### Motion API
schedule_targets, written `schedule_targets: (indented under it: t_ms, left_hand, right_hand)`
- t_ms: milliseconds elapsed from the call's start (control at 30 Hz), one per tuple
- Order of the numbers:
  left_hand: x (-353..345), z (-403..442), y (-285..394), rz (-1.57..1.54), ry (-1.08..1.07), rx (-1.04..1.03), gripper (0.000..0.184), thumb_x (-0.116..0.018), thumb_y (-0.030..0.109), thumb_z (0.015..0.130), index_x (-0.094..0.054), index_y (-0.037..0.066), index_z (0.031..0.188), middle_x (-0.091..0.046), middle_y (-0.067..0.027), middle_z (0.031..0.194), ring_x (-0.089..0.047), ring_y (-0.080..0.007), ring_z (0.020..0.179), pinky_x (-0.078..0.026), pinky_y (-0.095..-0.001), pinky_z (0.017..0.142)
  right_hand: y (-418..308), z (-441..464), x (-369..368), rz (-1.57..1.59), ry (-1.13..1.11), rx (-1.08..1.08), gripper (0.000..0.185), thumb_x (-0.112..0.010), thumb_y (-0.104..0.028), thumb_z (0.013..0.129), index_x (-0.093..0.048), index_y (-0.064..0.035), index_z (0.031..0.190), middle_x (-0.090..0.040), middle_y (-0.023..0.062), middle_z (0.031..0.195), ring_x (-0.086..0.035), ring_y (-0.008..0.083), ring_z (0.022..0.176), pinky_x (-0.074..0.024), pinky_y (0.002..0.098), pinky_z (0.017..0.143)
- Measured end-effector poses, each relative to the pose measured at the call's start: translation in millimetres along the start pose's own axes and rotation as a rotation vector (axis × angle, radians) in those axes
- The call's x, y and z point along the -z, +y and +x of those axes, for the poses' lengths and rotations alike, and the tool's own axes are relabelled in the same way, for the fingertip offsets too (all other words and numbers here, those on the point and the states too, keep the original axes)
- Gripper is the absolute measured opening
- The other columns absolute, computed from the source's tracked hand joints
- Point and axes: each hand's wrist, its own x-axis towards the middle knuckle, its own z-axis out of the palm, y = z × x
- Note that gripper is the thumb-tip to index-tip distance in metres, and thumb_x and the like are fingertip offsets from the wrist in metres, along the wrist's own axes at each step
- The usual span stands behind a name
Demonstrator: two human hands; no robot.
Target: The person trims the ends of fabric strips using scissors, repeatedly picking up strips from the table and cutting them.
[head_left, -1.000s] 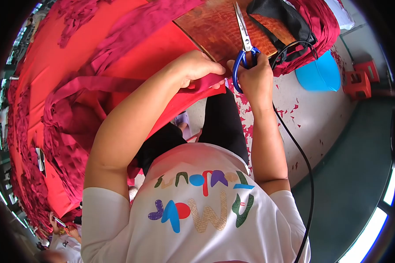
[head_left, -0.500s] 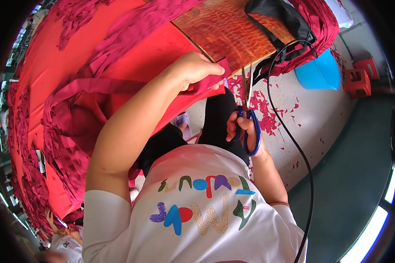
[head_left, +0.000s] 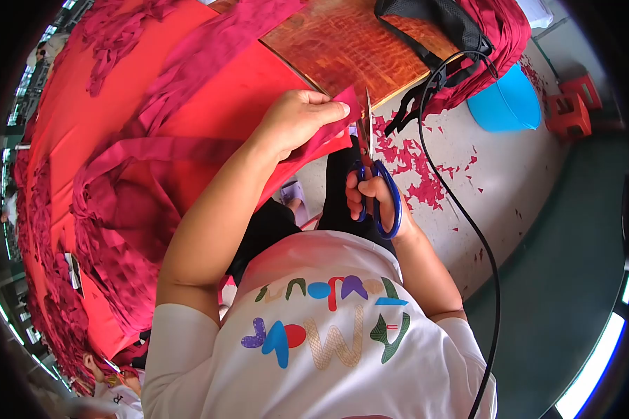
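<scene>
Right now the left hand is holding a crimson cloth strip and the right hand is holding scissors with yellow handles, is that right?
Not quite: the scissors have blue handles, not yellow, as the head view shows. The right hand does hold them, and the left hand holds the crimson cloth strip.

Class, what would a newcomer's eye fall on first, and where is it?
First, probably the crimson fabric heaped across the red cloth on the left. Then the blue-handled scissors in the right hand, blades pointing away from the body, beside the fabric end held in the left hand. On the right, a blue bucket stands near crimson scraps scattered on the floor.
</scene>
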Motion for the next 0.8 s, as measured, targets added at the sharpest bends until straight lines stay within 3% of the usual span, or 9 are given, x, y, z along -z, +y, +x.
schedule_targets:
  t_ms: [400,800]
  left_hand:
    - [2.2,4.9,-2.4,0.078,0.051,0.027,0.02,-0.066,0.018,0.088,-0.067,-0.002,0.095,-0.069,-0.0092,0.082,-0.066,-0.014,0.073,-0.052,-0.0263,0.063]
    - [2.6,1.9,0.7,-0.003,0.004,0.041,0.019,-0.066,0.019,0.088,-0.067,0.0,0.093,-0.069,-0.0076,0.083,-0.067,-0.0138,0.075,-0.052,-0.0247,0.064]
  right_hand:
    - [1.0,12.9,-8.6,-0.158,0.057,0.058,0.021,-0.055,-0.024,0.075,-0.049,-0.0035,0.078,-0.046,0.0036,0.068,-0.048,0.0152,0.059,-0.0438,0.0285,0.052]
    - [5.1,16.4,-4.0,-0.075,0.02,0.046,0.02,-0.055,-0.023,0.074,-0.049,-0.0044,0.077,-0.045,0.0032,0.067,-0.048,0.0154,0.059,-0.0424,0.0286,0.052]
